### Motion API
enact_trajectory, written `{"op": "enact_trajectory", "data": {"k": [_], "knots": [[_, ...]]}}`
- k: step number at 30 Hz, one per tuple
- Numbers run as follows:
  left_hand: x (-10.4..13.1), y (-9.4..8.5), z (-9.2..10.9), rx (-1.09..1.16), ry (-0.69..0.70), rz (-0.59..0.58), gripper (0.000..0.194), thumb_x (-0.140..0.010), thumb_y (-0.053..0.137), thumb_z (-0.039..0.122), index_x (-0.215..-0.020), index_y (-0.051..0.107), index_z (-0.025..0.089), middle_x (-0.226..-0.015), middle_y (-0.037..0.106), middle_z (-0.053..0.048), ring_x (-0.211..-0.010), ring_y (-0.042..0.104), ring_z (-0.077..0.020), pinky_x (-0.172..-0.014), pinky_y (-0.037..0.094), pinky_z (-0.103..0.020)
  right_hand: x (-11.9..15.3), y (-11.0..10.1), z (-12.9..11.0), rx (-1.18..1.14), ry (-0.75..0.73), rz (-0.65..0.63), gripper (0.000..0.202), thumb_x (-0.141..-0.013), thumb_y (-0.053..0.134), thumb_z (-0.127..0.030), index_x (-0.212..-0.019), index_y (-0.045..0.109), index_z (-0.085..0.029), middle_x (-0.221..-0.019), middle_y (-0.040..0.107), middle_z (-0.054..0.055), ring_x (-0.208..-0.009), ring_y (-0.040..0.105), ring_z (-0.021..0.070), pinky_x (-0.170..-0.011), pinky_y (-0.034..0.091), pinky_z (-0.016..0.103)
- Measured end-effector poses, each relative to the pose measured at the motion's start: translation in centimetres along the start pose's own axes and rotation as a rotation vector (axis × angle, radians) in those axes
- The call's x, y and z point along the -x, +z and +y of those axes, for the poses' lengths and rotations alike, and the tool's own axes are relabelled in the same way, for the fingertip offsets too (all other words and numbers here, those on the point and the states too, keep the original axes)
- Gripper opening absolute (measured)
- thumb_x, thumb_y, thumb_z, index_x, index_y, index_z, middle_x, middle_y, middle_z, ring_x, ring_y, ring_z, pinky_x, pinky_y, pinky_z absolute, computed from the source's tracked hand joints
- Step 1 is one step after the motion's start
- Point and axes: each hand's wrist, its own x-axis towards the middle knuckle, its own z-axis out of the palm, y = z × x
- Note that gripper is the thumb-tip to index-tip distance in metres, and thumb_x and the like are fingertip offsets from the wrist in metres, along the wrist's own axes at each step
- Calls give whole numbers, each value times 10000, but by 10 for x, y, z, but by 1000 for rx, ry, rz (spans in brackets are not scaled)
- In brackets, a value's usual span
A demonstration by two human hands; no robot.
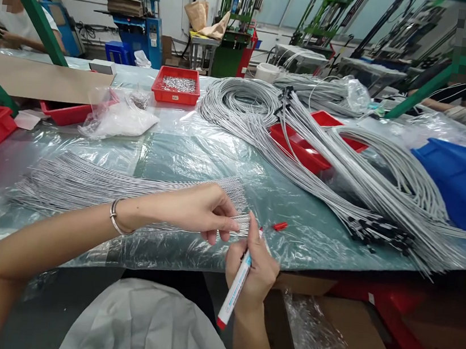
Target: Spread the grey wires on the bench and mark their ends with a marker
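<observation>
- Head view: I see my left hand [200,207] pinched closed on the ends of a few thin grey wires [240,224], thumb and fingertips holding them level just above the table edge, so the tips are offered to the marker.
- My right hand [255,269] is wrapped shut around a white marker [235,290] with a red end, held tip-up, its tip hidden at the wire ends; I judge this grip steadies the point against them.
- The marker's red cap [280,225] lies on the plastic sheet [184,156] just beside the right hand, near enough to reach.
- The wires look fine, pale and stiff; they belong to a flat fan of cut lengths [98,185] spread to the left under my forearm.
- Further right lies a heavy bundle of grey cables [344,178] with black ends, across red trays [305,149].
- A red tray of small metal parts [176,84] sits well back.
</observation>
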Motion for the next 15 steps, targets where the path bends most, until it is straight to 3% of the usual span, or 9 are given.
{"op": "enact_trajectory", "data": {"k": [4,9,15], "knots": [[-1,1,0,8,-16,-5,293,-834,505,357,-705,596,110,-591,613,-37,-559,607,-107,-476,438,-173,1,1,-2,20,-7,14,544,-784,419,-53,-1315,434,-170,-488,326,-48,-439,279,115,-516,393,277],[0,0,-7,25,-31,-4,298,-828,521,372,-714,607,110,-609,624,-36,-532,593,-94,-488,466,-178,3,0,2,-45,-9,-53,579,-764,429,-38,-1327,418,-173,-492,357,-55,-445,341,109,-535,421,277],[2,-2,-10,82,-59,-50,305,-823,534,386,-718,616,112,-651,638,-42,-563,614,-100,-524,491,-186,6,-4,6,-331,179,-144,550,-790,424,-57,-1312,431,-229,-495,491,-73,-412,484,97,-504,456,259]]}}
